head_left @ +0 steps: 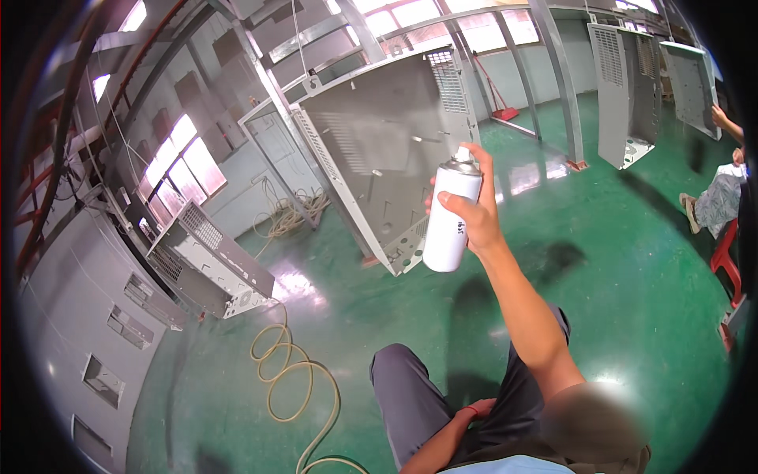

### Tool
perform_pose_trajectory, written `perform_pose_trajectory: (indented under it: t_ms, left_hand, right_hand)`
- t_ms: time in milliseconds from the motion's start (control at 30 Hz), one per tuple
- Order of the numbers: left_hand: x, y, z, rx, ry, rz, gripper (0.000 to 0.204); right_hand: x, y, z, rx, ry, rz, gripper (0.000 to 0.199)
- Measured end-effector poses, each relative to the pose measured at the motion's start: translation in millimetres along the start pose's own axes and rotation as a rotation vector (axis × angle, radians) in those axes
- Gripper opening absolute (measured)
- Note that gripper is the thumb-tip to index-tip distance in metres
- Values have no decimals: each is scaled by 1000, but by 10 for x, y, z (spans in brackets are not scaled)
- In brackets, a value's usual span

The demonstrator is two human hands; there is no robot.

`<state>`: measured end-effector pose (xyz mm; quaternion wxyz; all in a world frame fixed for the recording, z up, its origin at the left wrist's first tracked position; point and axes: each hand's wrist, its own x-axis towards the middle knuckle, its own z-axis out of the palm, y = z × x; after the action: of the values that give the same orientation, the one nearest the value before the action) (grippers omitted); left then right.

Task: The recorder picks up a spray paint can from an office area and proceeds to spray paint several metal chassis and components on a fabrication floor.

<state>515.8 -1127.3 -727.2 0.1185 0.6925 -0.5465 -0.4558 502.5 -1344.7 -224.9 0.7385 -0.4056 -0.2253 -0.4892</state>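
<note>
My right hand (483, 212) is raised and wrapped around a white spray can (448, 225), its index finger on the white nozzle at the top. The can stands nearly upright, tilted slightly. Just beyond it hangs a large grey sheet-metal housing (371, 118), open toward me, with slotted vents on its sides and round holes in its lower flange. A gap between the can and the housing cannot be judged exactly. Low in the view, my left hand (482, 408), with a red band at the wrist, rests between my thighs; its fingers are mostly hidden.
Another grey housing (209, 272) hangs at the left, and more hanging metal parts (624, 99) are at the right. A yellowish hose (288, 359) loops across the green floor. At the right edge are a co-worker (722, 193) and a red stool (725, 261). Metal posts (557, 87) stand behind.
</note>
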Motion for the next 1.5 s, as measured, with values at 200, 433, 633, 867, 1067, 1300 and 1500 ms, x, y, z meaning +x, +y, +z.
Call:
perform_pose_trajectory:
  t_ms: [200, 433, 633, 867, 1067, 1300, 1500]
  left_hand:
    - [158, -10, 120, -74, 29, 56, 48]
    - [398, -506, 212, 212, -26, 11, 34]
    - [805, -41, 345, 214, -42, -41, 22]
    - [1025, 478, 627, 207, -168, 36, 21]
    - [1024, 526, 721, 219, -246, 129, 20]
    - [974, 602, 776, 242, -307, 207, 20]
    - [965, 688, 908, 234, -262, 209, 21]
  right_hand:
    - [-310, 196, -466, -154, -32, 55, 81]
    - [-869, 642, -1152, -249, 172, 303, 78]
    - [-927, 586, -1469, -82, 500, 336, 74]
    - [-917, 268, -1300, -29, 622, 414, 76]
    - [-973, 280, -1271, -192, 604, 325, 76]
    - [-1152, -251, -1537, -425, 762, 217, 80]
    - [-1321, -805, -1801, -590, 803, 166, 83]
